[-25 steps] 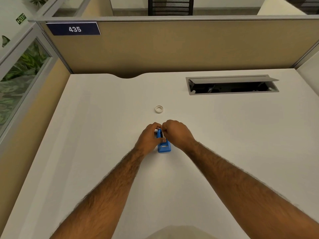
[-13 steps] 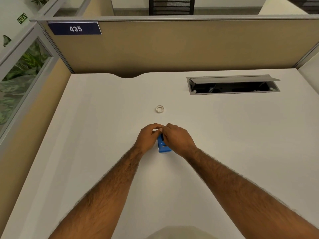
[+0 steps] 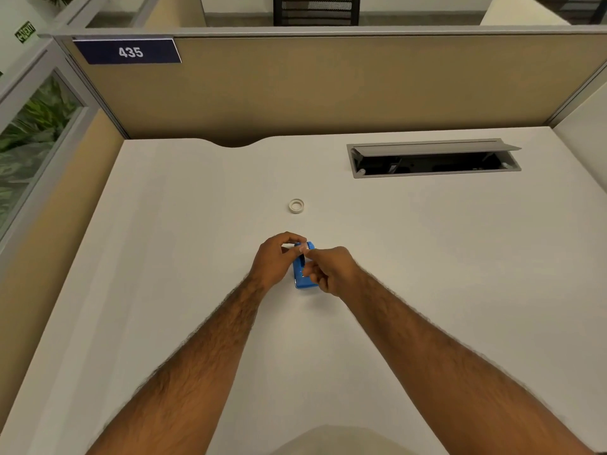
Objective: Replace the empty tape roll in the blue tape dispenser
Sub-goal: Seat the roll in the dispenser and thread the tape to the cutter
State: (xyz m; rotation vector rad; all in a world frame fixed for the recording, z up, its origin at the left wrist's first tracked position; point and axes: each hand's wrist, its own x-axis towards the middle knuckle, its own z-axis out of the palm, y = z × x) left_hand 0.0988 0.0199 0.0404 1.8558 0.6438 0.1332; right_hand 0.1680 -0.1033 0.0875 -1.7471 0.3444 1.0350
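a: both hands are in over the blue tape dispenser, which sits on the tabletop about midway across and a little nearer the front edge than the back.

b: what's the left hand doing?

a: it's curled against the dispenser's left side, fingertips bent in at the far end, and i'd say it's steadying the body. the right hand comes in from the other side with thumb and forefinger pinched together right at the top of the dispenser. there's something pale between the fingertips, but whether that's tape, a core or just a nail i cannot tell from here.

b: and the ring out on the tabletop?

a: a small white roll, lying flat, well apart from the hands, toward the back edge. it looks thin-walled. whether it's the spent core or the fresh roll, i cannot say.

b: so which step are we on?

a: my guess is they're working at the slot: either seating a roll or feeding a tape end toward the cutter. the dispenser is upright on its base and the fiddly part is at its far end.

b: next move?

a: a firm hold with the left so the light body doesn't skid, and a fine, careful pinch with the right to get the piece lined up in the narrow channel.
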